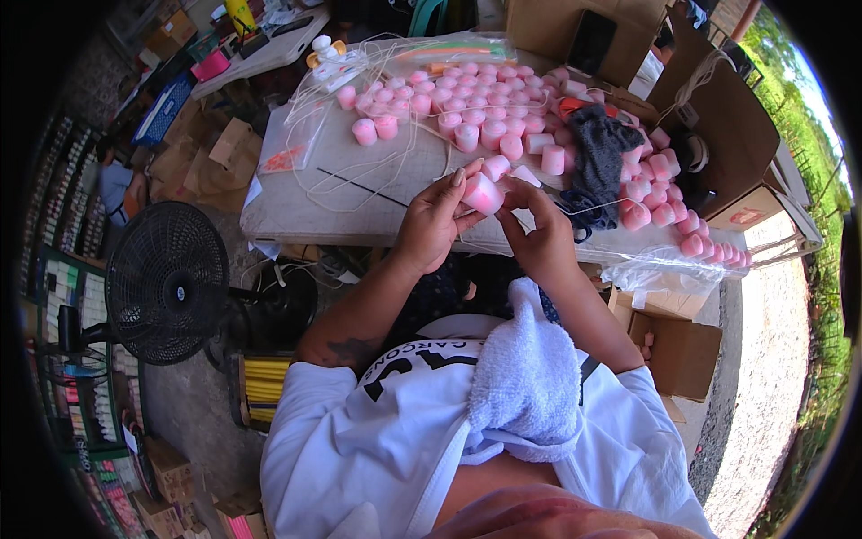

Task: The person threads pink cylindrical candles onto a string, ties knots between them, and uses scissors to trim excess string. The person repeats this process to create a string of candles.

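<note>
My left hand [438, 218] is closed round a short pink-and-white candle [483, 194], which lies tilted across its fingers above the table's near edge. Close against the candle's right side, my right hand [540, 229] has its thumb and fingertips pinched together. What sits in that pinch is too small to make out; thin white string runs near it. Just beyond my hands, more pink candles [492, 135] stand in a dense group on the table [359, 184]. A dark cloth [600, 162] lies to the right, among further candles [663, 184].
Loose white string [346, 208] and a thin dark rod [364, 185] lie on the table's left part. An open cardboard box [718, 135] borders the right, with a phone [593, 42] against cardboard at the back. A black fan [168, 283] stands at my left.
</note>
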`<action>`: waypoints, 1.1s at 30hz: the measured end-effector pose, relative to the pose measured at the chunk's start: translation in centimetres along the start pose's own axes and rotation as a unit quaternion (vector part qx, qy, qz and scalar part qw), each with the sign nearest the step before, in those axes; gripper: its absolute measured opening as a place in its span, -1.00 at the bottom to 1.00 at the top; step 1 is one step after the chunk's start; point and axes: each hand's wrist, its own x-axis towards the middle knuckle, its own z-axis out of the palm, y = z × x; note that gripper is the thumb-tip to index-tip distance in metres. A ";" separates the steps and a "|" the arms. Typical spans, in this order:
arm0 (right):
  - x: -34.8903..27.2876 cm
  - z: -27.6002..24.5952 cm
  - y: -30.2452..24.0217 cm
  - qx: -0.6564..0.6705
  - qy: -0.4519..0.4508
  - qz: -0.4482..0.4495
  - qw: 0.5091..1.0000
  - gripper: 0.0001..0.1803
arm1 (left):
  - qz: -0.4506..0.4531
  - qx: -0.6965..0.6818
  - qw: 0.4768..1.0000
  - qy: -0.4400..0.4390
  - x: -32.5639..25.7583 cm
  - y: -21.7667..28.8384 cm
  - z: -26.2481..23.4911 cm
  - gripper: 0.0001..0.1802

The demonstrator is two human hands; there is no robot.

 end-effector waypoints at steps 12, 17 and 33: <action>-0.9 3.1 0.4 -0.015 -0.077 -0.073 0.994 -0.49 | 0.416 0.171 0.880 0.153 -2.6 8.9 -4.3 -0.73; 0.2 6.2 2.7 -0.137 -0.142 -0.110 0.974 -0.52 | 0.472 0.151 0.833 0.246 -6.1 15.1 -8.8 -0.64; 0.4 3.7 -0.1 0.536 -0.207 0.127 0.808 -0.60 | 0.287 0.498 0.815 -0.068 -0.2 3.9 -1.9 -0.80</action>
